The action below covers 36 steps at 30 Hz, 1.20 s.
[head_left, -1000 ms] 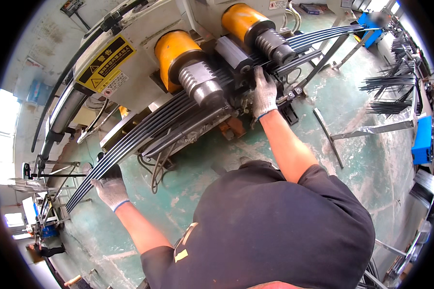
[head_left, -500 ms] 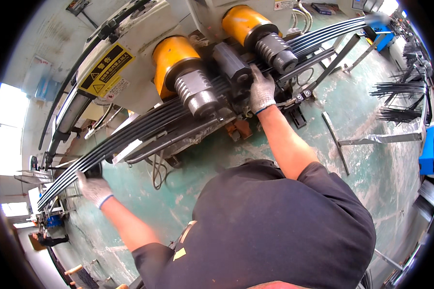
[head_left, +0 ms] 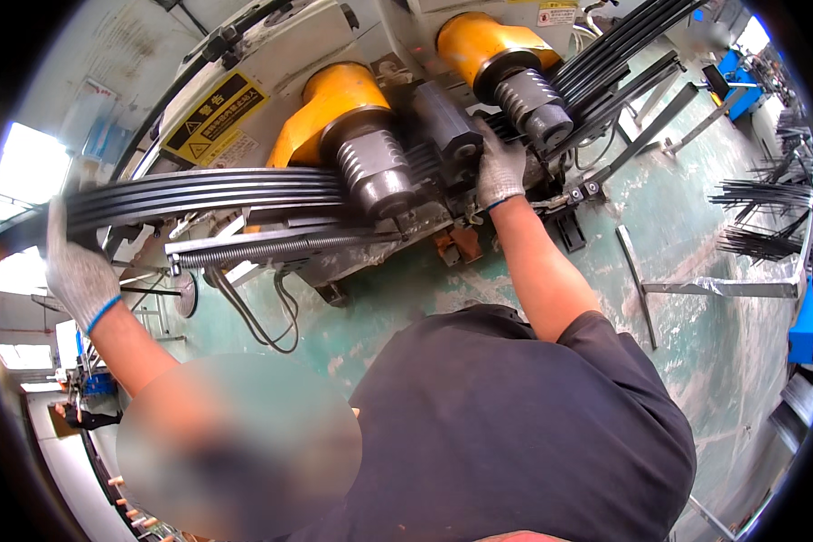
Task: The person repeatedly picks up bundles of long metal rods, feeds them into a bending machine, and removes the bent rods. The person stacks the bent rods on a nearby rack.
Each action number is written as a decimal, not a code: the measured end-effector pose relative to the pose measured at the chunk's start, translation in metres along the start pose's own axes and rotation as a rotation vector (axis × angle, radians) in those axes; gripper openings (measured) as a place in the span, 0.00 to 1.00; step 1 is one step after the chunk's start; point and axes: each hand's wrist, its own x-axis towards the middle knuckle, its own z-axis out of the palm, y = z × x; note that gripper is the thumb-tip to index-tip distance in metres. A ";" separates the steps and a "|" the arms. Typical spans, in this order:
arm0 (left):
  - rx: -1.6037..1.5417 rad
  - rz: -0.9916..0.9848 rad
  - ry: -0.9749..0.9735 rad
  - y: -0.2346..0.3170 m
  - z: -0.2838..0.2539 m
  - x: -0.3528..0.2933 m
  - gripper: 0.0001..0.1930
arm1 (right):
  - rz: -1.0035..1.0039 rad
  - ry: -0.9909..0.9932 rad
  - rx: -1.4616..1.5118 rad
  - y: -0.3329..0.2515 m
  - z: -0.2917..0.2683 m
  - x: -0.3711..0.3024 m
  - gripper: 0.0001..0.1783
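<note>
Left hand [head_left: 83, 275] gripped the black bars [head_left: 217, 191] near their left end; bars ran behind the ribbed shafts [head_left: 370, 167]. Right hand [head_left: 499, 170] was beside the hexagonal block [head_left: 446, 125], grip unclear.

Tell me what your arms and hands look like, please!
My left hand and right hand wear greyish-white knitted work gloves, each with a blue wrist edge. My right forearm is bare below a short, dark sleeve. A blurry patch hides my left sleeve.
</note>
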 end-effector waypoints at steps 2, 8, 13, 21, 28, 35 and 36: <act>0.071 0.116 -0.075 0.015 0.026 -0.008 0.19 | -0.083 -0.033 -0.093 0.003 -0.004 0.003 0.23; 0.456 0.648 -0.295 0.021 0.073 0.003 0.16 | -0.004 -0.049 -0.037 -0.005 -0.002 -0.003 0.21; 0.716 1.111 -0.327 0.029 0.157 -0.028 0.13 | -0.101 -0.077 -0.049 0.011 -0.026 0.022 0.20; 0.218 0.484 -0.276 0.100 0.195 -0.106 0.17 | -0.165 -0.262 -0.047 0.019 -0.025 0.019 0.25; 0.192 0.513 -0.396 0.087 0.190 -0.096 0.15 | -0.050 -0.202 0.047 0.007 -0.019 0.014 0.29; -0.045 0.415 -0.345 0.089 0.205 -0.117 0.10 | -0.647 -0.376 -0.735 0.039 -0.051 0.044 0.32; -0.038 0.386 -0.321 0.091 0.208 -0.117 0.10 | -0.604 -0.352 -0.676 0.046 -0.056 0.049 0.32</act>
